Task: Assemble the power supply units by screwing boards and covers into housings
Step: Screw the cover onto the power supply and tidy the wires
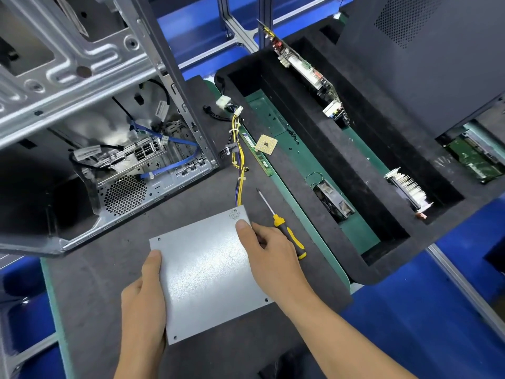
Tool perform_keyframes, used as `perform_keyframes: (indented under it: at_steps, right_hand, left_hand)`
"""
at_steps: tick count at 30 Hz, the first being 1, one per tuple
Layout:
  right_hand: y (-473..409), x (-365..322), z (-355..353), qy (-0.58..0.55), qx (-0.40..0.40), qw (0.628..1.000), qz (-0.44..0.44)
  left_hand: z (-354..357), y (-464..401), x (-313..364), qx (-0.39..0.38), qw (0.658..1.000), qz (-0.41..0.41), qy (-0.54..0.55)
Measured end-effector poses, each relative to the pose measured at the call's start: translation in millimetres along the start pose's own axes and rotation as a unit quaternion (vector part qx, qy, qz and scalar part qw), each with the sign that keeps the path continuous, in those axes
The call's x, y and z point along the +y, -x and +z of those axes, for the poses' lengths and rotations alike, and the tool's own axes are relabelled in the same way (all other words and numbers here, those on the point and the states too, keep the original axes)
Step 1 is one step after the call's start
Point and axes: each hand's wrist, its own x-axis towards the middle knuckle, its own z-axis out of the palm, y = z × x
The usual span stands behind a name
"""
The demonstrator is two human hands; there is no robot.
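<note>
The power supply unit lies flat on the dark grey work mat, its plain galvanised metal face up with small screw holes showing at the corners. Both hands are on it. The left hand grips its left edge, thumb lying on top and the fingers curled under out of sight. The right hand holds its far right corner, thumb pressed on the top face beside a small stamped mark, fingers wrapped round the side.

From the far edge of the unit a bundle of yellow and black wires runs away across the mat, tied at intervals with white ties and ending in white connectors. Just to the right of the unit, touching nothing but the mat, lies a screwdriver with a yellow and black handle, its shaft pointing away; the right hand hides part of the handle.

Beyond the unit to the left stands an open computer case, with blue cables looped inside. Beyond the unit and to the right of the wires, a memory stick and a square processor chip rest on the mat. Further right of the unit sits a black foam tray with long slots holding a circuit card, a fan and a finned heatsink.
</note>
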Motion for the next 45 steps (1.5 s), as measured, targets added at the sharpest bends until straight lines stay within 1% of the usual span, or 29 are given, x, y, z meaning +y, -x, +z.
perform_keyframes:
  at_steps: [5,8,10,11,12,13,14,15,16,17,18,20,21,22,24,25,26,28,30,33,35,37,38,39,40,42,43,45]
  right_hand:
    - [0,3,4,0.013,0.038,0.999,-0.022]
    - [-3,6,4,0.021,0.036,0.999,-0.029]
    - [-3,3,1,0.058,0.027,0.998,-0.029]
    - [-1,1,0,0.089,0.034,0.995,-0.04]
    - [1,-3,-1,0.126,0.063,0.988,-0.06]
    - [5,-10,-1,0.154,0.121,0.976,-0.101]
    - [11,-23,0,0.153,0.178,0.958,-0.164]
    - [17,-38,5,0.124,0.205,0.938,-0.25]
    - [25,-56,13,0.089,0.199,0.915,-0.339]
    - [34,-73,24,0.054,0.172,0.887,-0.424]
    - [43,-88,37,0.018,0.135,0.863,-0.487]
    - [53,-107,62,-0.04,0.057,0.831,-0.552]
    - [53,-107,71,-0.053,0.021,0.831,-0.554]
    - [48,-101,79,-0.054,-0.009,0.845,-0.532]
    - [30,-75,88,-0.011,-0.048,0.897,-0.439]
    - [24,-61,91,0.019,-0.055,0.916,-0.396]
    - [19,-50,93,0.034,-0.06,0.927,-0.367]
    - [14,-40,96,0.016,-0.062,0.94,-0.335]
    - [14,-40,97,-0.007,-0.061,0.947,-0.315]
    - [15,-43,93,-0.021,-0.053,0.953,-0.297]
    - [16,-47,92,-0.031,-0.063,0.961,-0.269]
    - [18,-51,86,-0.051,-0.057,0.969,-0.233]
    - [19,-54,80,-0.054,-0.046,0.969,-0.235]
    - [20,-55,71,-0.037,-0.02,0.964,-0.261]
    - [21,-53,60,0.01,0.022,0.951,-0.308]
    - [21,-43,33,0.134,0.114,0.904,-0.389]
    - [19,-37,21,0.201,0.146,0.885,-0.394]
    - [16,-24,3,0.308,0.194,0.871,-0.329]
  left_hand:
    - [-2,-3,-2,0.006,1.0,0.015,-0.008]
    - [-2,-6,-4,0.003,1.0,0.016,0.003]
    - [-4,-7,-5,-0.005,1.0,0.015,0.007]
    - [-5,-7,-6,-0.012,1.0,0.014,0.008]
    - [-6,-7,-6,-0.021,1.0,0.012,0.012]
    - [-7,-7,-7,-0.031,0.999,0.012,0.018]
    - [-8,-7,-7,-0.039,0.999,0.015,0.029]
    - [-9,-8,-8,-0.045,0.998,0.02,0.038]
    - [-8,-9,-8,-0.046,0.998,0.023,0.044]
    - [-8,-8,-9,-0.044,0.998,0.03,0.045]
    - [-7,-8,-9,-0.038,0.997,0.046,0.044]
    - [-8,-7,-12,-0.017,0.996,0.073,0.053]
    - [-10,-7,-14,-0.005,0.995,0.064,0.075]
    - [-14,-7,-17,0.004,0.993,0.052,0.103]
    - [-22,-9,-22,0.03,0.987,0.058,0.148]
    - [-27,-8,-24,0.049,0.983,0.073,0.161]
    - [-32,-8,-26,0.071,0.978,0.089,0.173]
    - [-43,-5,-32,0.109,0.972,0.109,0.179]
    - [-53,-1,-38,0.129,0.97,0.13,0.157]
    - [-66,2,-52,0.135,0.971,0.146,0.133]
    - [-77,2,-62,0.132,0.975,0.153,0.093]
    - [-87,2,-75,0.132,0.979,0.152,0.04]
    - [-91,3,-80,0.136,0.978,0.158,0.01]
    - [-95,3,-86,0.137,0.976,0.166,-0.023]
    - [-98,3,-92,0.134,0.973,0.179,-0.056]
    - [-102,3,-101,0.121,0.959,0.222,-0.131]
    - [-102,3,-105,0.115,0.946,0.249,-0.172]
    - [-98,4,-112,0.106,0.922,0.292,-0.23]
